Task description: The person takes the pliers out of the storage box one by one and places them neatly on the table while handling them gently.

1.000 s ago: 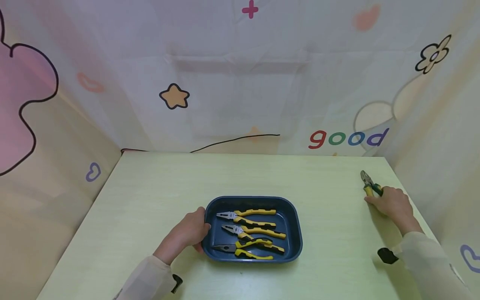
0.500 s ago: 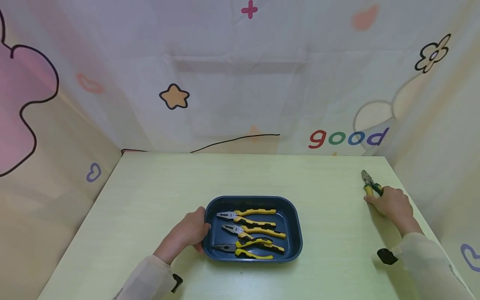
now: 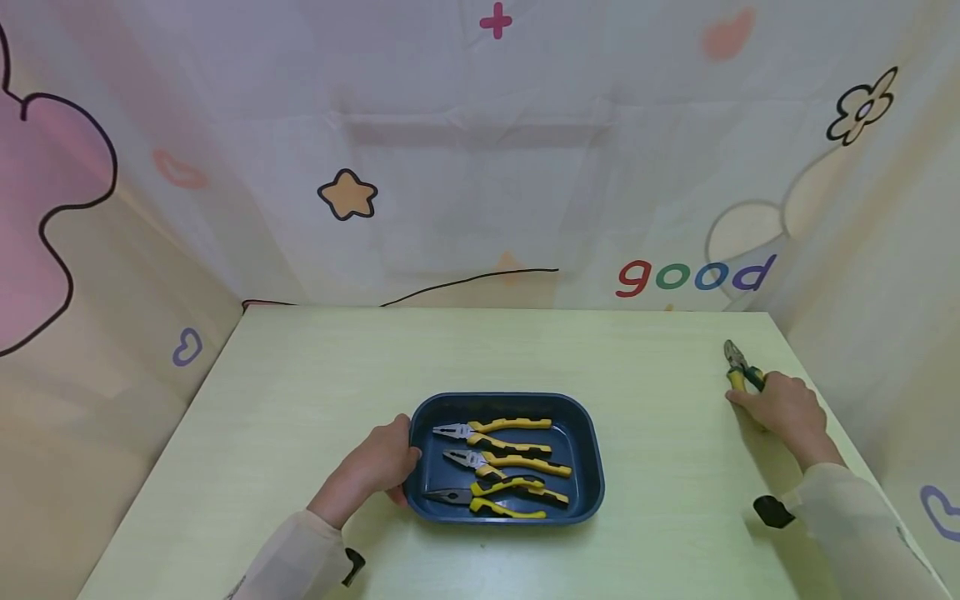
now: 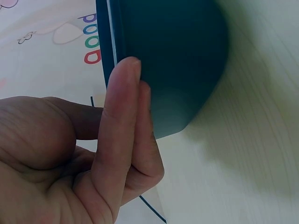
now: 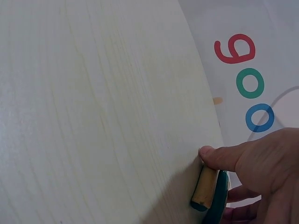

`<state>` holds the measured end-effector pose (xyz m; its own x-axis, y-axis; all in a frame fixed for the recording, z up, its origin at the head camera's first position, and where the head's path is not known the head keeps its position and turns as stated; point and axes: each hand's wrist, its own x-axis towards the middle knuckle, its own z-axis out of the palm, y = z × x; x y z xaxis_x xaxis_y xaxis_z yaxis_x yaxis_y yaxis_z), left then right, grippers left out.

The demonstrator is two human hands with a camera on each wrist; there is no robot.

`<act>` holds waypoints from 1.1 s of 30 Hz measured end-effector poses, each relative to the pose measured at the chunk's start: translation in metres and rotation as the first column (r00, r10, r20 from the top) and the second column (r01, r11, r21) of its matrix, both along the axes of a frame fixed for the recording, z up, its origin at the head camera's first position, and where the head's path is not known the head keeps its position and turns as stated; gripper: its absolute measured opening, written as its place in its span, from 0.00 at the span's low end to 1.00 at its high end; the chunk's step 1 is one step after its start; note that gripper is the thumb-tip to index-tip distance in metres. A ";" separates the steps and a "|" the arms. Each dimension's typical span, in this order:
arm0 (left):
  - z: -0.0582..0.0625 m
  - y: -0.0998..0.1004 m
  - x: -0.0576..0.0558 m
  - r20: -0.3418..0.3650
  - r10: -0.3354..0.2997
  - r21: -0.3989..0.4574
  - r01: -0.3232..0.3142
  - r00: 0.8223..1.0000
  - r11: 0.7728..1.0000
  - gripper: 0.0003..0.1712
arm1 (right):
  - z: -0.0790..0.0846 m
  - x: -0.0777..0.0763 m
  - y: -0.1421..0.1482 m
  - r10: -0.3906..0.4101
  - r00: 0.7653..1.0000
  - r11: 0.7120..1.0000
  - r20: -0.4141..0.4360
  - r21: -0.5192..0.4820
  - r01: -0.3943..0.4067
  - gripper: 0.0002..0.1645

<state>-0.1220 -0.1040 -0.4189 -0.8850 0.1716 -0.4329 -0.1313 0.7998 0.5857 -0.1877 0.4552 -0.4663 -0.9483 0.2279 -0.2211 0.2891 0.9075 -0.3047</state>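
A dark blue rectangular tray point(image 3: 581, 467) stands on the table, and my left hand point(image 3: 382, 458) grips its left end. In the left wrist view the fingers point(image 4: 119, 107) lie against the outer wall of the tray point(image 4: 177, 60), with the thumb at the rim side. Inside the tray lie three yellow-and-black pliers, heads to the left: upper pliers point(image 3: 517, 424), middle pliers point(image 3: 532, 463) and lower pliers point(image 3: 513, 512) with a darker pointed nose. At the far right my right hand point(image 3: 787, 412) holds green-and-yellow pliers point(image 3: 737, 371) by the handles, their head toward the back. The right wrist view shows the thumb on a handle point(image 5: 205, 186).
The pale wooden table point(image 3: 337, 358) ends at a printed cloth backdrop point(image 3: 480, 183) at the back and cloth on both sides. The right hand is close to the right edge of the table. Black tabs point(image 3: 773, 511) hang at both sleeve cuffs.
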 end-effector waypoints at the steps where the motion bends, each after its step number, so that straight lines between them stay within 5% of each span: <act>1: 0.000 0.000 0.000 -0.001 0.000 0.000 0.000 1.000 1.000 0.17 | 0.000 0.000 0.000 -0.001 1.000 1.000 0.001 0.000 0.001 0.38; 14: 0.002 0.001 0.000 -0.024 -0.013 0.003 0.013 1.000 1.000 0.17 | 0.009 0.002 -0.011 -0.039 0.999 0.999 0.004 0.037 0.039 0.49; 23: 0.000 0.001 -0.001 -0.013 -0.009 -0.011 0.009 1.000 1.000 0.17 | 0.036 0.008 -0.033 0.089 0.991 0.995 -0.105 0.051 -0.084 0.40; 33: 0.001 0.002 0.000 -0.014 -0.006 -0.006 0.006 1.000 1.000 0.16 | 0.058 0.016 -0.058 0.146 0.977 0.989 -0.154 0.023 -0.144 0.42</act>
